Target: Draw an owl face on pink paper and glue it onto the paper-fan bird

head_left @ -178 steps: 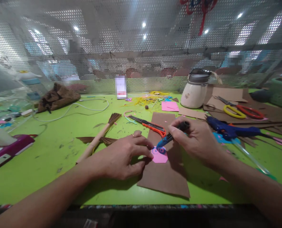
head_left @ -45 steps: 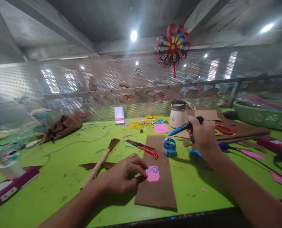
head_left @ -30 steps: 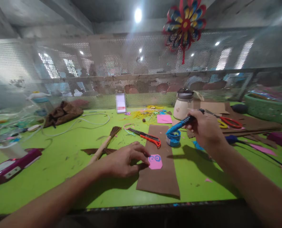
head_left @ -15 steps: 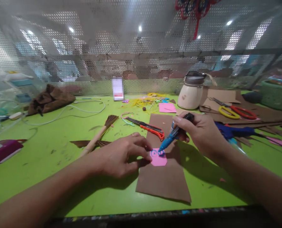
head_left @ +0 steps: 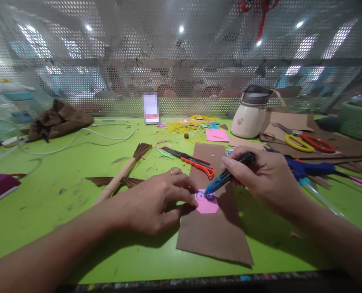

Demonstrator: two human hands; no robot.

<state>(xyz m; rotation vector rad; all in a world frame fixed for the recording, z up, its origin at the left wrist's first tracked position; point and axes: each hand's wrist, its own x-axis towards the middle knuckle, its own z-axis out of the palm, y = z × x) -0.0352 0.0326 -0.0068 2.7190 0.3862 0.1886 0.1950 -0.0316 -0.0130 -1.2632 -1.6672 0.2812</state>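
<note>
My right hand (head_left: 257, 173) grips a blue marker (head_left: 220, 182), its tip down on a small pink paper (head_left: 207, 206) with clipped corners. Two blue ringed circles like eyes are drawn on the paper. It lies on a strip of brown cardboard (head_left: 211, 236). My left hand (head_left: 165, 199) rests at the paper's left edge, fingers stretched out and apart, fingertips pressing it down. An orange box cutter (head_left: 196, 162) lies just beyond, partly across the cardboard. Left of my left hand is a stick (head_left: 115, 183) with a brown bristle-like end and brown pleated pieces.
A cream flask (head_left: 249, 116) stands at the back right, near yellow and red scissors (head_left: 309, 143). A blue glue gun (head_left: 306, 167) lies right of my right hand. A phone (head_left: 151, 108) leans upright at the back. A brown cloth (head_left: 59, 120) and white cable (head_left: 107, 127) lie left.
The marker tip has moved slightly within the right circle, now at its left side. My left hand stays on the paper. The whole view has shifted a little.
</note>
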